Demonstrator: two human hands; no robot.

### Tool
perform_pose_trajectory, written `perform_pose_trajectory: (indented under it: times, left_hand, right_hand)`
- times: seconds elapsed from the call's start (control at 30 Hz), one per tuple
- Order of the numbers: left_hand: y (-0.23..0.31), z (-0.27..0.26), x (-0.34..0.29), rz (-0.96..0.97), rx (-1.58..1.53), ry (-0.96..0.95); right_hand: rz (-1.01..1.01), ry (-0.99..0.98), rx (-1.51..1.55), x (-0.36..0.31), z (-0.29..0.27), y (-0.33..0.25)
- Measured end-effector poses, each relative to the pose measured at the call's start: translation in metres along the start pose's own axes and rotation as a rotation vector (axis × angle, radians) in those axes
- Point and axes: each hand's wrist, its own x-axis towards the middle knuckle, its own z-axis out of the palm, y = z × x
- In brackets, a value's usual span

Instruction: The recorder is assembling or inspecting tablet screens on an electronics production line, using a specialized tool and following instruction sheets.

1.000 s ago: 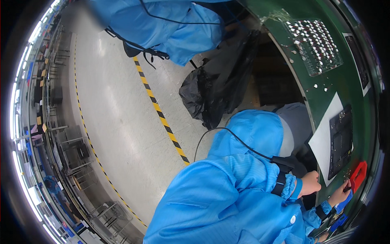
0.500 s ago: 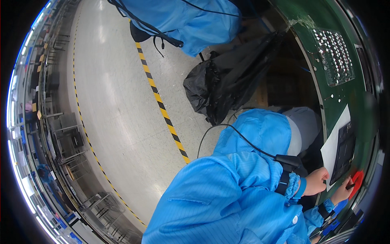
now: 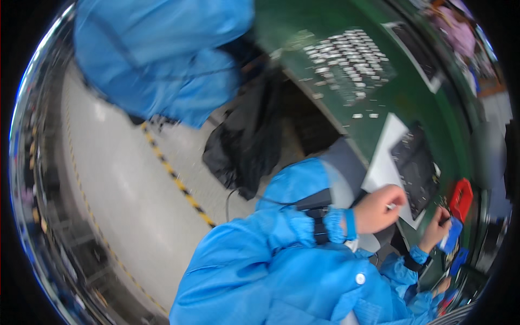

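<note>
My left hand [image 3: 379, 208], in a blue sleeve with a black wrist strap, hovers at the near edge of a black tray [image 3: 416, 168]. The tray lies on a white sheet [image 3: 385, 157]. The fingers pinch a small white piece [image 3: 391, 206]. My right hand [image 3: 436, 227] is just to the right, fingers closed around a flat blue piece [image 3: 452, 235]. A red block [image 3: 461, 198] stands right above that hand. The picture is blurred, so finer detail is lost.
The green worktable [image 3: 417, 97] carries rows of small pale parts [image 3: 352, 54] at its far end. Another person in a blue suit [image 3: 162, 59] stands at the upper left. A black bag [image 3: 246, 141] hangs by the table edge. A yellow-black stripe [image 3: 179, 181] crosses the grey floor.
The view has swung toward the table, so more of it shows. My left hand has come up over the black tray's edge. My right hand stays beside the red block.
</note>
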Motion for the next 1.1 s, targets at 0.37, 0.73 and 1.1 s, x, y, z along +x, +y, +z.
perform_pose_trajectory:
  times: [0.37,0.73,1.1]
  left_hand:
    - [0.011,0.003,0.05,0.366,0.605,-0.44]
    - [-0.036,0.02,0.066,0.413,1.181,-0.698]
    - [-0.005,0.001,0.071,0.381,1.141,-0.519]
  right_hand:
    - [0.329,0.125,0.299,-0.025,-0.011,-0.018]
    - [0.538,-0.343,0.213,-0.019,0.015,-0.033]
    - [0.397,-0.519,-0.156,-0.004,0.036,-0.045]
